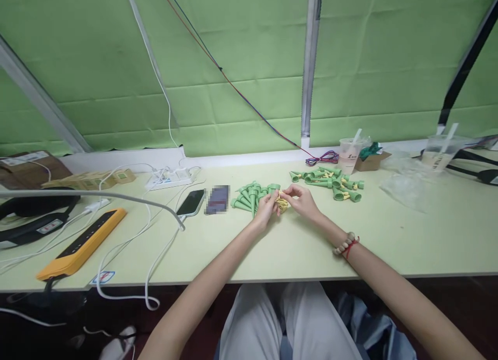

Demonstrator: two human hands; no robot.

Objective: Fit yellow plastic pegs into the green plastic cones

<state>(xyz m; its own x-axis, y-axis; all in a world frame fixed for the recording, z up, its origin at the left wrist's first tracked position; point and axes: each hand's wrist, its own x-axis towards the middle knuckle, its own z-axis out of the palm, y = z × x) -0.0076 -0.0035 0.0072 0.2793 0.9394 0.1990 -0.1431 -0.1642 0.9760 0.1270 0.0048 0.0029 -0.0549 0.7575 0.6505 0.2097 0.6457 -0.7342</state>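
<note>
My left hand (266, 208) and my right hand (301, 199) meet over the table, fingertips pinched together. Between them shows a small yellow piece (279, 194), partly covered by the fingers. Just below the fingertips lies a pile of small yellow pieces (282, 204), half hidden by my left hand. Green cone-shaped plastic spikes (252, 194) with wide caps lie in a heap beside and behind my left hand. Farther right, beyond my right hand, is a second heap of green spikes (330, 181), with yellow pieces in or among several of them.
Left of the heap lie a phone (191, 203) and a blurred dark rectangle (217, 199). White cables, a white power strip (171, 178) and an orange power strip (83, 243) spread farther left. Drink cups (349, 155), a small cardboard box (371, 161) and a clear plastic bag (404, 189) stand right.
</note>
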